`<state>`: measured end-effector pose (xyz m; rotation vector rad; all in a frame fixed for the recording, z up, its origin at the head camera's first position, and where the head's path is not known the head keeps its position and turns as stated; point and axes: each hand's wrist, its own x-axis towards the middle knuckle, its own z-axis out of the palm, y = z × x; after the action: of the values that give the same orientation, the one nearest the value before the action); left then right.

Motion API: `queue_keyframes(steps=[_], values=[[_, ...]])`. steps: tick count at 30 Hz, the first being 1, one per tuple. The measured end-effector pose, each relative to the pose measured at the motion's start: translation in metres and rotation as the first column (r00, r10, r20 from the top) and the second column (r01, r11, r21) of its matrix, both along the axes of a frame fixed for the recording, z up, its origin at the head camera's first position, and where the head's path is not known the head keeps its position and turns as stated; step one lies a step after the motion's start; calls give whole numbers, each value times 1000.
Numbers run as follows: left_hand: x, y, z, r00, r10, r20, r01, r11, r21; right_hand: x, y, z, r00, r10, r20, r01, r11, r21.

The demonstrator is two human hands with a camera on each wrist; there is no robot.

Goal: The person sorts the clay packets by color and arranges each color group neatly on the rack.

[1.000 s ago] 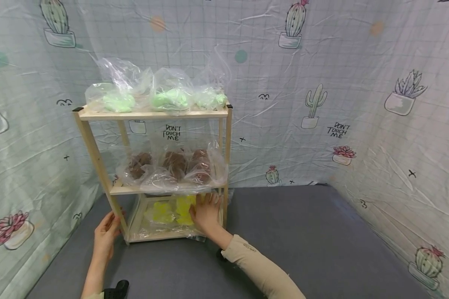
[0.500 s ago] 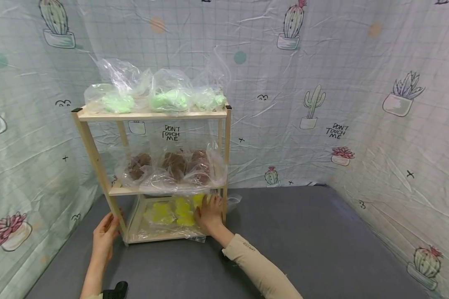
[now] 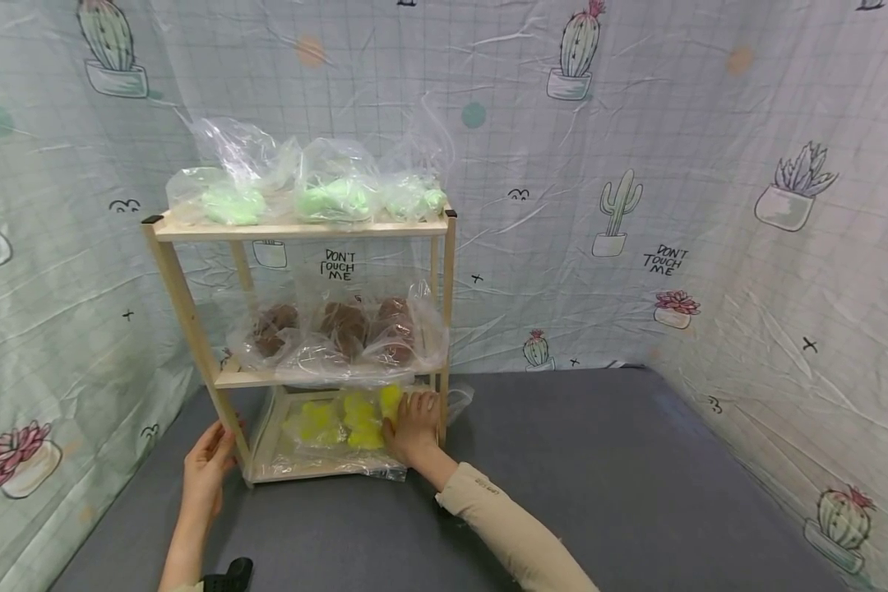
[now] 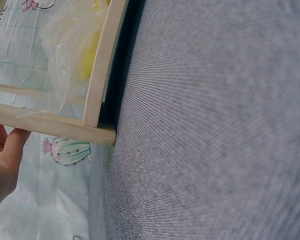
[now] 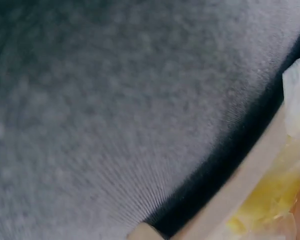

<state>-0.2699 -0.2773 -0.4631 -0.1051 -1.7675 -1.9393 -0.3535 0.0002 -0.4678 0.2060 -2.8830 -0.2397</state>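
A wooden three-tier shelf [image 3: 303,378] stands on the grey surface. My left hand [image 3: 205,469] grips its front left post [image 4: 50,122] low down, with fingers at both sides of the wood. On the bottom tier lie clear plastic bags with yellow contents: a left bag [image 3: 318,421], a middle bag [image 3: 363,421] and a right bag [image 3: 390,400]. My right hand [image 3: 416,429] rests against the right bag beside the front right post, fingers extended and back of the hand showing. It covers part of that bag. At the right wrist view's edge, yellow contents [image 5: 270,195] show through plastic.
Bags with brown contents [image 3: 344,329] fill the middle tier. Bags with pale green contents [image 3: 336,196] sit on the top tier [image 3: 303,232]. Loose plastic [image 3: 459,400] sticks out past the right post. A cactus-printed sheet [image 3: 533,247] surrounds the dark grey surface [image 3: 562,460].
My right hand has shifted slightly right and its fingers have drawn closer together. More of the right yellow bag shows, and its plastic reaches past the right post. My left hand has stayed on its post.
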Motion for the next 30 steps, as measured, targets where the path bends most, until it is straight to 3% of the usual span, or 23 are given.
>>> queue_keyframes(steps=[4,6,8,10,11,13,15,16,20,22,24,27,30], values=[[-2,0,-2,999,-28,-29,28,1000,9,6,5,4,994,28,-110,-23,999,46],[-5,-2,-5,998,-41,-43,41,999,9,10,11,7,965,98,-242,-90,995,42],[-7,-5,-9,1000,-23,-12,22,999,-23,15,18,12,897,206,-391,-209,977,34],[-12,-9,-15,1000,-25,-14,24,999,-24,21,26,19,803,331,-495,-357,933,44],[-14,-11,-17,1000,-20,-3,20,999,-33,25,31,22,762,391,-516,-425,904,57],[-17,-15,-21,1000,-7,27,9,998,-69,33,40,30,704,494,-510,-538,840,70],[-24,-19,-30,1000,-7,23,8,999,-50,42,50,36,686,567,-455,-607,791,70],[-27,-22,-34,999,9,36,-6,998,-60,47,55,38,687,591,-422,-633,772,51],[-39,-29,-50,995,85,55,-79,992,-99,63,81,41,691,640,-336,-689,723,-42],[-37,-28,-50,992,115,59,-107,986,-128,70,94,40,692,648,-318,-705,702,-102],[-25,-19,-36,987,139,80,-125,980,-156,76,107,38,689,654,-312,-715,683,-149],[-1,0,-6,972,207,115,-176,956,-233,83,127,35,689,653,-314,-720,666,-196],[21,19,22,944,303,127,-241,901,-360,90,146,34,695,647,-314,-716,664,-217]])
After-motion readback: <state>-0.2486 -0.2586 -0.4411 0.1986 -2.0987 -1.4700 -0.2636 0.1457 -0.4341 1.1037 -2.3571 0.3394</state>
